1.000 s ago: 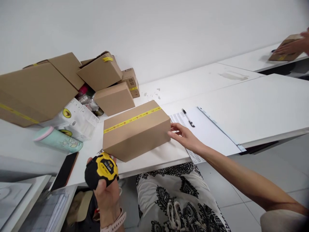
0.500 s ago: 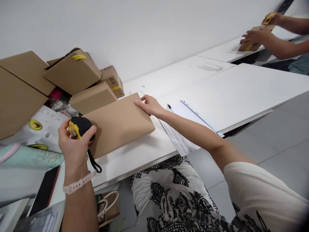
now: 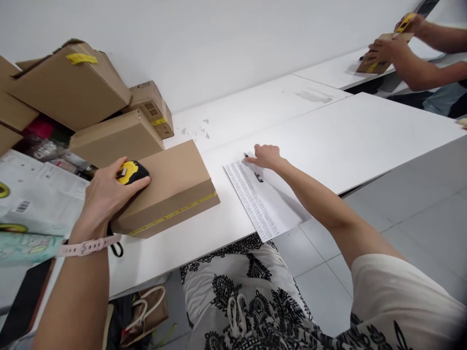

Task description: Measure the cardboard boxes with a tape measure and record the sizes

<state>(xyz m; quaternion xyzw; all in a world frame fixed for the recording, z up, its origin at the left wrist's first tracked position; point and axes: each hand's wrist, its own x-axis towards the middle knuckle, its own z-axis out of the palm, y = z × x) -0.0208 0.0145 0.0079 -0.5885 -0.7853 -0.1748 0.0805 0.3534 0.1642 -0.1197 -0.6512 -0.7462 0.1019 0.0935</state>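
My left hand [image 3: 116, 187] is closed around a yellow and black tape measure [image 3: 134, 172]. It rests against the left end of a closed cardboard box [image 3: 171, 170], whose front side carries a strip of yellow tape. A black wrist strap [image 3: 116, 247] hangs below that hand. Over the printed sheet [image 3: 255, 204], my right hand [image 3: 266, 155] has its thumb stretched out at the upper end of a black and clear pen [image 3: 258, 176]. The pen lies on the paper. The fingers of that hand are bent and partly hidden.
Several cardboard boxes [image 3: 73, 87] are piled against the wall at left, above a white avocado-print bag [image 3: 40, 194]. A dark phone-like slab [image 3: 25, 301] lies at lower left. At far right another person's hands [image 3: 386, 48] hold a small box [image 3: 375, 63] and a yellow tool.
My right hand has left the box and moved right to the pen on the sheet. The box now sits flatter with its taped side showing. My left hand still grips the tape measure.
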